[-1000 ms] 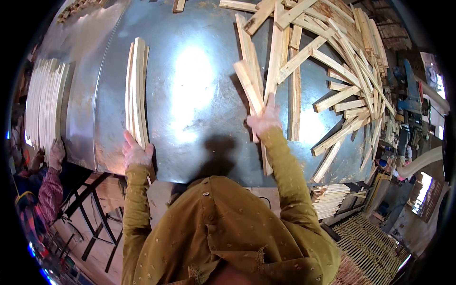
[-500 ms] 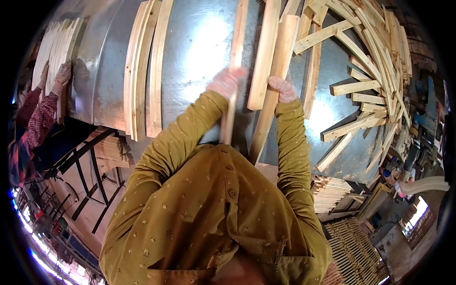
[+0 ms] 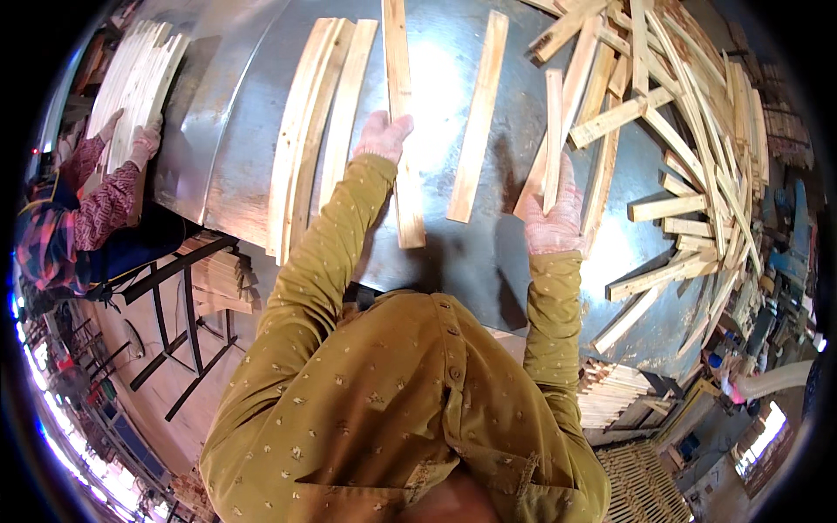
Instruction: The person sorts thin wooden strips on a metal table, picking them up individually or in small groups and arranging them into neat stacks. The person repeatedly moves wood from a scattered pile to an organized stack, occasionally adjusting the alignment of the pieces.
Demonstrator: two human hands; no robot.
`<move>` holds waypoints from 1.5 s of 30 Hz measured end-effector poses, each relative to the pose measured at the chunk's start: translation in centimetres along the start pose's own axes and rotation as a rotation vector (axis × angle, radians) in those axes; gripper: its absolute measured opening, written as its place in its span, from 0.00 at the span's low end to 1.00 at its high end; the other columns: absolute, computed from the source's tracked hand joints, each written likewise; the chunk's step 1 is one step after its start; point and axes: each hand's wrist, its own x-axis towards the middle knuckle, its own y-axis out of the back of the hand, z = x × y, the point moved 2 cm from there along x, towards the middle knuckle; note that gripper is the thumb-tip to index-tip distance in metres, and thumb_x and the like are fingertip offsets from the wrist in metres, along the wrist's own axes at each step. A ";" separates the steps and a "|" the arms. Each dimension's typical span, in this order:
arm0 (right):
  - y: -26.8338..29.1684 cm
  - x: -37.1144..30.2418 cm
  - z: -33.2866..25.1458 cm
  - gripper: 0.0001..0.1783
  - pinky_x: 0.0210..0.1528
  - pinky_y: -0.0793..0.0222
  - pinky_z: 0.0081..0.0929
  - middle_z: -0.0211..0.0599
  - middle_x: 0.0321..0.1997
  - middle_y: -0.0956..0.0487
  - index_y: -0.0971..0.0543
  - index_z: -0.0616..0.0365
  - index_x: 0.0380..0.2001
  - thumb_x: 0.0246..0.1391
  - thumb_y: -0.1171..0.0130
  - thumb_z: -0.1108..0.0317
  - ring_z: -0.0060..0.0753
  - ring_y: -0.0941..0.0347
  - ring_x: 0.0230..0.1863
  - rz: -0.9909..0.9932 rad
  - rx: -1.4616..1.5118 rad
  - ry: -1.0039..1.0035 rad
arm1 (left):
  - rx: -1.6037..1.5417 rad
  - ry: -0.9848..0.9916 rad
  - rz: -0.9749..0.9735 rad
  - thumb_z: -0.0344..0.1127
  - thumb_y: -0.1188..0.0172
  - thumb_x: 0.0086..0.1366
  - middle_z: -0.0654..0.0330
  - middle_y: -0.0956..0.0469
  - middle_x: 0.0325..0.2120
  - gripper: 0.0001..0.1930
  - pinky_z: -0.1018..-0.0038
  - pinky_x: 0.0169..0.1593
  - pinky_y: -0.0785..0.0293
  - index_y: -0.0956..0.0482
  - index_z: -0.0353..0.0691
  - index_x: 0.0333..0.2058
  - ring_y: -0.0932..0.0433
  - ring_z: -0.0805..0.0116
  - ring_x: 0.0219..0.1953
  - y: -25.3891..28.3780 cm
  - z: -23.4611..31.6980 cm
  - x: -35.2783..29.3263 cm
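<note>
Left fingers close narrowly around 1 long wooden strip; right fingers, partly curled, hold 1 shorter strip.

- Lone slat: on the counter.
- Left of the lone slat, going outward: near slat, next slat, side-by-side slats, strip bundle.
- Right of the lone slat: short strip, then slat heap.

No lettering, label, number or sign can be read on the long, pale wooden strips or grey metal counter.
</note>
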 end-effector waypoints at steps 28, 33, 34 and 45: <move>-12.8 12.9 -7.9 0.34 0.48 0.20 0.46 0.54 0.55 0.26 0.32 0.62 0.60 0.50 0.32 0.72 0.52 0.22 0.45 -0.805 1.455 -0.565 | -0.270 -0.246 -0.047 0.37 0.32 0.62 0.64 0.26 0.34 0.34 0.76 0.33 0.24 0.36 0.37 0.64 0.26 0.75 0.31 19.1 2.4 -3.3; -13.3 13.3 -21.4 0.17 0.41 0.24 0.39 0.38 0.31 0.19 0.20 0.42 0.47 0.58 0.45 0.52 0.40 0.21 0.36 -1.301 -0.564 0.310 | -0.217 -0.477 -0.288 0.46 0.27 0.56 0.60 0.26 0.44 0.45 0.73 0.45 0.25 0.42 0.37 0.67 0.25 0.70 0.44 29.8 2.9 0.4; -14.0 13.1 -24.3 0.12 0.42 0.24 0.39 0.36 0.32 0.18 0.18 0.42 0.40 0.56 0.43 0.55 0.41 0.21 0.35 -1.225 -0.618 0.557 | -0.270 -0.521 -0.391 0.48 0.26 0.55 0.58 0.26 0.49 0.48 0.73 0.49 0.25 0.44 0.37 0.68 0.25 0.67 0.48 30.3 2.2 0.0; -21.7 18.5 -29.9 0.17 0.44 0.24 0.39 0.42 0.41 0.19 0.20 0.58 0.43 0.48 0.34 0.68 0.44 0.21 0.44 0.071 0.545 1.337 | 0.465 -0.310 -0.020 0.31 0.32 0.54 0.45 0.32 0.62 0.43 0.66 0.65 0.35 0.44 0.39 0.68 0.30 0.50 0.62 28.0 -1.5 0.7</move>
